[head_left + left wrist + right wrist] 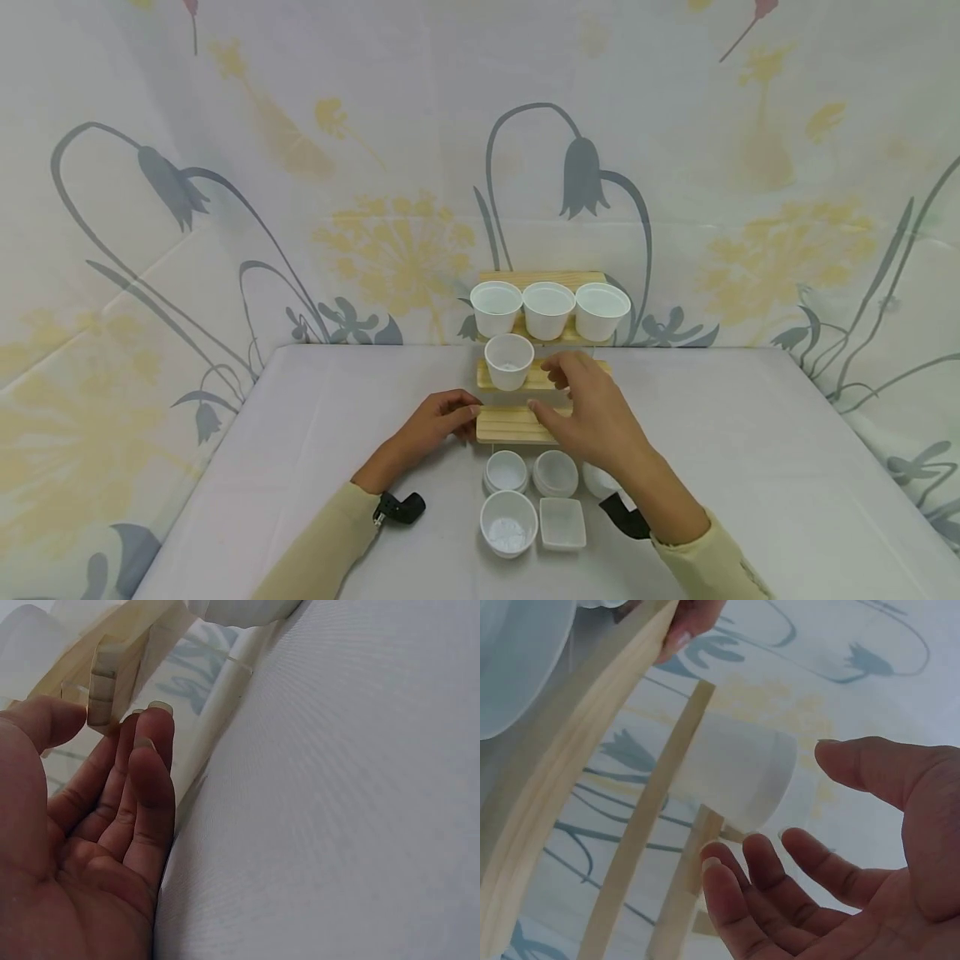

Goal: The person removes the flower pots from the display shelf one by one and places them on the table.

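Fingertips of the left hand (pixel 438 423) were laid, nearly straight, against the left end of the lowest step of a stepped rack (pixel 517 423) of pale slatted wood, while the right hand (pixel 592 412) was held loosely spread and gripping nothing above the bare right half of the middle step, just right of a lone white cup (pixel 509 361). Three more round white plastic cups (pixel 549 309) were ranged on the top step beyond both hands. Four small tubs (pixel 534 498), round and square, some holding white grains, were grouped between the wrists on smooth white cloth (pixel 750 467), with open room left toward either table edge.
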`<state>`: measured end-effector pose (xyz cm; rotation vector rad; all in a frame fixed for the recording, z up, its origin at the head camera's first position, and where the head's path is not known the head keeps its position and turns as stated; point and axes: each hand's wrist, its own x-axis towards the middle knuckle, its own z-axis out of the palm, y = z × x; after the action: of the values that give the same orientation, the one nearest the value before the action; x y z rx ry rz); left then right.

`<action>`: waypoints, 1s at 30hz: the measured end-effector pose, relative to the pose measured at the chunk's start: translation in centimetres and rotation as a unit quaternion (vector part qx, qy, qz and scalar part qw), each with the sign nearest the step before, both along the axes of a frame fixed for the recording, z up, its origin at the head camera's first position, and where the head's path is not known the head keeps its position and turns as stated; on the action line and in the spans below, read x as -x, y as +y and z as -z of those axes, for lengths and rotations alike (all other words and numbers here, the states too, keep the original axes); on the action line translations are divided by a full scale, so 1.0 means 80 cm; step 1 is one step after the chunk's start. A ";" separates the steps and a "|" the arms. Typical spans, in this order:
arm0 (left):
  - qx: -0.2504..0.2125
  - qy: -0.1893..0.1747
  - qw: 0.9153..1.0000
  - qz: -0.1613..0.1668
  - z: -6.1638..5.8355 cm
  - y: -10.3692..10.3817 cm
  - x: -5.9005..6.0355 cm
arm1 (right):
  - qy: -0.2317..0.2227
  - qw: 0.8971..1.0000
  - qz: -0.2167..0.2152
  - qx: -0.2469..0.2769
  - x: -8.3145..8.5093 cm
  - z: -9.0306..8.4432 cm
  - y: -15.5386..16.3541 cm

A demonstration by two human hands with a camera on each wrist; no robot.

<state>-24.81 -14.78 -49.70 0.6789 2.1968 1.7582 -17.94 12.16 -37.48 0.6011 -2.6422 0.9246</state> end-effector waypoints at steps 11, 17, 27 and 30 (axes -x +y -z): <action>0.013 -0.010 1.000 -0.018 0.006 0.006 0.003 | 0.008 0.999 -0.004 0.040 0.012 -0.010 -0.002; 0.006 -0.021 1.000 -0.019 0.005 0.006 0.002 | 0.003 0.999 0.000 0.044 0.019 -0.009 -0.008; 0.008 -0.023 1.000 -0.018 0.006 0.007 0.003 | 0.012 0.997 -0.002 0.076 0.034 -0.007 -0.022; 0.008 -0.025 0.999 -0.021 0.005 0.006 0.003 | 0.021 0.997 -0.005 0.080 0.037 -0.004 -0.024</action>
<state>-25.01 -14.26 -50.13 0.5845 2.2049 1.7561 -20.92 10.27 -37.19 0.5882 -2.5009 1.1008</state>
